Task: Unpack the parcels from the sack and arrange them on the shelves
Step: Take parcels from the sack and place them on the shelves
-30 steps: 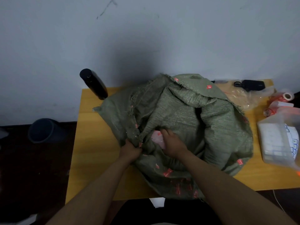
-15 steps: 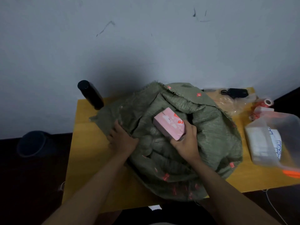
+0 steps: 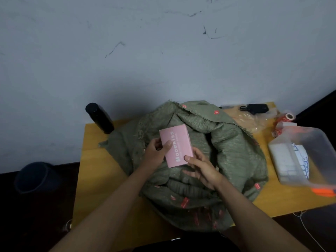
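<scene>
While over the sack (image 3: pixel 227 160), both hands' (left (image 3: pixel 156 153), right (image 3: pixel 203 168)) thumbs pinching pink box (image 3: pixel 176 148), bottle (image 3: pixel 100 118) beside.

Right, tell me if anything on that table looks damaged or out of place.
The green sack has a frayed, ragged mouth edge. The clear plastic tub juts past the table edge on the right. The pink box looks intact.

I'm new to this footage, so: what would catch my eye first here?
The pink box, held up by both hands over the middle of the green sack: left hand at its left edge, right hand at its lower right corner. The sack covers most of the yellow table; a black bottle stands at the back left.
</scene>
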